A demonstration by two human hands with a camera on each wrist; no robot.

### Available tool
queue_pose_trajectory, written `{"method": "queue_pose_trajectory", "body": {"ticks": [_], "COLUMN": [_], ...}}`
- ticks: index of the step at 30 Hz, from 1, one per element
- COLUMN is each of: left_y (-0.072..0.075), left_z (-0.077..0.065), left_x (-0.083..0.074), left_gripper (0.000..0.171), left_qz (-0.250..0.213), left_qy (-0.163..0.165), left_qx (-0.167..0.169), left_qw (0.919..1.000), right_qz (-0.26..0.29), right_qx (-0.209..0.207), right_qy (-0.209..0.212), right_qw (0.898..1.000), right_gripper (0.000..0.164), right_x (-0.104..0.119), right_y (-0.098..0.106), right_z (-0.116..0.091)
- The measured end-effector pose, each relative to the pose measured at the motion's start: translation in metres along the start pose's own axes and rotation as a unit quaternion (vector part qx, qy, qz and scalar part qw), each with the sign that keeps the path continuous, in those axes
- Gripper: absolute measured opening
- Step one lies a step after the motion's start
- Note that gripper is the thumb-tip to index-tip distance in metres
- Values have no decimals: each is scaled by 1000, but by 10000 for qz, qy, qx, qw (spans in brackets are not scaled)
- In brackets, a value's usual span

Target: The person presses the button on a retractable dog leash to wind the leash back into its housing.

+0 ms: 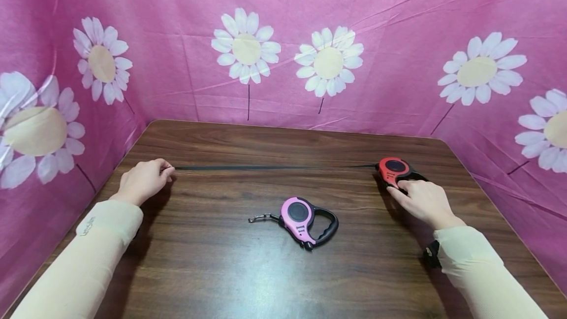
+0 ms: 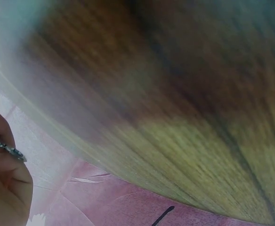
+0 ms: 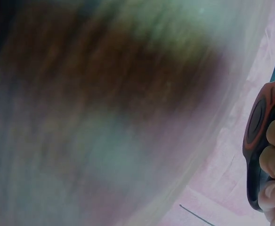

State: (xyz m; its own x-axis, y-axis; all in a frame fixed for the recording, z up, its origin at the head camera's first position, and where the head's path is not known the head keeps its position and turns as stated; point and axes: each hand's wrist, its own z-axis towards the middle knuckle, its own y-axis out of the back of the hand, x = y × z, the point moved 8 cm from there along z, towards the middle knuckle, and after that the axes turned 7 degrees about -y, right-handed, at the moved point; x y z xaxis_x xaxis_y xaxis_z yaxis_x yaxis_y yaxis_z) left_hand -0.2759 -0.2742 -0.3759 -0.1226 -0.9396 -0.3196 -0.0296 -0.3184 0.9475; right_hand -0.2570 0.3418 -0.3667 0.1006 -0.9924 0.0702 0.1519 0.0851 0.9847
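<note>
A red and black retractable dog leash (image 1: 392, 170) is gripped by its handle in my right hand (image 1: 423, 202), at the right of the head view. Its dark strap (image 1: 239, 167) runs drawn out across the table to my left hand (image 1: 143, 179), which pinches the end. In the left wrist view a metal clip (image 2: 8, 149) pokes out between the left fingers. The right wrist view shows fingers curled round the red leash's handle (image 3: 253, 181). Between the hands lies a pink and black retractable leash (image 1: 298, 218), untouched, its metal clip (image 1: 261, 217) pointing left.
The brown wood-grain table (image 1: 199, 279) carries all of this. Pink cloth (image 1: 177, 4) with large white daisies hangs round its back and both sides. A dark band (image 1: 431, 254) sits at the right wrist, by the sleeve cuff.
</note>
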Motion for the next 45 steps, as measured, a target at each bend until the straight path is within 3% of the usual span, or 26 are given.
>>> {"method": "queue_pose_trajectory", "body": {"ticks": [13, 27, 33, 40, 45], "left_y": [3, 7, 9, 7, 5], "left_z": [0, -3, -4, -3, -1], "left_x": [-2, 4, 7, 1, -7], "left_gripper": [28, 30, 29, 29, 29], "left_qz": [162, 180, 187, 202, 198], "left_qy": [-53, -5, 38, -65, -158], "left_qx": [-160, -243, -225, -321, -333], "left_qw": [9997, 9995, 9996, 9993, 9991], "right_qz": [87, 185, 218, 276, 291], "right_qx": [28, -282, -375, -564, -781], "right_qy": [12, 101, -152, -663, -656], "right_qw": [10000, 9994, 9989, 9958, 9944], "right_gripper": [38, 45, 51, 46, 44], "right_x": [-1, 4, 2, -4, 1], "right_y": [2, 5, 5, 13, 18], "right_z": [-2, -5, -7, -7, -7]}}
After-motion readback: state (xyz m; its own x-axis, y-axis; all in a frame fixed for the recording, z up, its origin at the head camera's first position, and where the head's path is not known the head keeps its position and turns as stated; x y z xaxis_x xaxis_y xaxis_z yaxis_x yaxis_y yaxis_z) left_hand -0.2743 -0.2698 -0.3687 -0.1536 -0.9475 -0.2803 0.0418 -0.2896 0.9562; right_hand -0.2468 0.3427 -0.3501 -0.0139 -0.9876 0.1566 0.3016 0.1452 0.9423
